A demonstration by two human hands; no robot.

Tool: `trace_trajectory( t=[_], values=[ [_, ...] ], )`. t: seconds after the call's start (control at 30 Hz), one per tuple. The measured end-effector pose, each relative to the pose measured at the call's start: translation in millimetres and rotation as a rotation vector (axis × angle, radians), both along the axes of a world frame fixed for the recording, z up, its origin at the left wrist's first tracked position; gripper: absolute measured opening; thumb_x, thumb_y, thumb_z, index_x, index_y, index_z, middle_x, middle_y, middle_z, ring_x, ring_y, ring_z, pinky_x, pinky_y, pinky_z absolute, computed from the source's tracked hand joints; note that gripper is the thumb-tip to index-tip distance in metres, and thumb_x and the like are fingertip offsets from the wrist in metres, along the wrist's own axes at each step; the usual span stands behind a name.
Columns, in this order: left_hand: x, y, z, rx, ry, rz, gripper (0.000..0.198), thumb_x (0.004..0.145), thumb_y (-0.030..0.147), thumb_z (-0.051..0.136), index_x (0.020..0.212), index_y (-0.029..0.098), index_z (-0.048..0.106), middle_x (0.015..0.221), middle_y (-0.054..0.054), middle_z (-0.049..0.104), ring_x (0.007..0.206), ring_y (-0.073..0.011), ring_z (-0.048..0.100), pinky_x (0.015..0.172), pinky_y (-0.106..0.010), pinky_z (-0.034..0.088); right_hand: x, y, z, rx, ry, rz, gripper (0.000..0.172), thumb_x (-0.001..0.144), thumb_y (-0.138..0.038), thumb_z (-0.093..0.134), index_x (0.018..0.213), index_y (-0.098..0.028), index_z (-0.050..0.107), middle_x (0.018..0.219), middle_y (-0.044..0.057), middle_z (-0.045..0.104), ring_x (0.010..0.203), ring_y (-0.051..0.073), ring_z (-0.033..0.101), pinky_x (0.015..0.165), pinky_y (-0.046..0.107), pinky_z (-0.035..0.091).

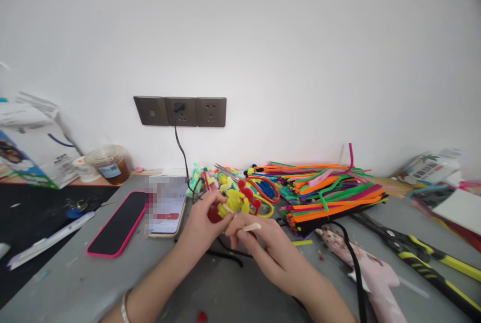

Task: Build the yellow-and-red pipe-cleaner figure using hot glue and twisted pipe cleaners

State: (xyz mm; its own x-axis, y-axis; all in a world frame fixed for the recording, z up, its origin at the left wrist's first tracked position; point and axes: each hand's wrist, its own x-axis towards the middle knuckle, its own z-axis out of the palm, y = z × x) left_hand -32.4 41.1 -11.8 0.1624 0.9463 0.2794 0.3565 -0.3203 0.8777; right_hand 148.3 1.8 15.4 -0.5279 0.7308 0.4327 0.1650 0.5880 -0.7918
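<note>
My left hand [205,219] is closed around a small fuzzy pipe-cleaner figure [233,201], mostly yellow with red parts on both sides. Close beside it, my right hand [270,245] has its thumb and fingers pinched on a thin pale beige strip [253,227], whose tip sticks out past the thumb. Part of this strip seems to run towards the yellow figure, but the fingers hide where it ends. Just behind the hands lie scissors [267,186] with red-orange handles, among small colourful fuzzy pieces [225,179].
Bundled pipe cleaners [334,205] lie at right-centre, near a pink glue gun [370,268] and large black-yellow shears [413,253]. To the left are a pink-cased phone [117,223], another phone [167,210] and a cup of brown drink [112,165]. A black cable [182,150] hangs from the wall socket.
</note>
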Motion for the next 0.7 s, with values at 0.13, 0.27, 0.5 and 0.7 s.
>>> trace_trajectory(
  t=[0.13,0.27,0.5,0.7],
  values=[
    [2.6,-3.5,-1.5,0.075,0.117,-0.104,0.012,0.077,0.018,0.07,0.086,0.019,0.063,0.095,-0.004,0.065,0.095,-0.0209,0.061,0.089,-0.031,0.045,2.5,0.2,0.5,-0.007,-0.021,-0.053,0.021,0.103,-0.02,0.036,0.098,-0.025,0.055,0.081,0.001,0.065,0.072,0.015,0.06,0.072,0.025,0.043],
    [6.9,-9.8,-2.1,0.105,0.22,-0.242,0.009,0.08,0.017,0.066,0.088,0.02,0.068,0.098,-0.006,0.064,0.095,-0.0207,0.061,0.087,-0.03,0.046,11.7,6.2,-0.8,0.039,-0.05,-0.153,0.015,0.102,-0.02,0.041,0.1,-0.024,0.056,0.077,0.001,0.067,0.074,0.016,0.063,0.071,0.026,0.044],
    [9.8,-19.1,13.0,-0.029,0.134,-0.471,0.017,0.076,0.018,0.073,0.092,0.02,0.07,0.104,-0.005,0.072,0.099,-0.0206,0.066,0.091,-0.028,0.047,28.9,20.7,4.8,0.212,0.06,-0.379,0.013,0.091,-0.026,0.064,0.084,-0.023,0.075,0.073,0.004,0.067,0.066,0.018,0.057,0.063,0.031,0.043],
    [4.8,-21.9,21.0,-0.126,0.075,-0.549,0.027,0.074,0.022,0.076,0.1,0.02,0.068,0.106,-0.006,0.073,0.095,-0.0205,0.067,0.086,-0.028,0.047,32.8,28.4,9.9,-0.143,0.249,-0.33,0.026,0.08,-0.042,0.075,0.066,-0.021,0.067,0.067,0.002,0.06,0.064,0.017,0.054,0.057,0.029,0.042]
  ],
)
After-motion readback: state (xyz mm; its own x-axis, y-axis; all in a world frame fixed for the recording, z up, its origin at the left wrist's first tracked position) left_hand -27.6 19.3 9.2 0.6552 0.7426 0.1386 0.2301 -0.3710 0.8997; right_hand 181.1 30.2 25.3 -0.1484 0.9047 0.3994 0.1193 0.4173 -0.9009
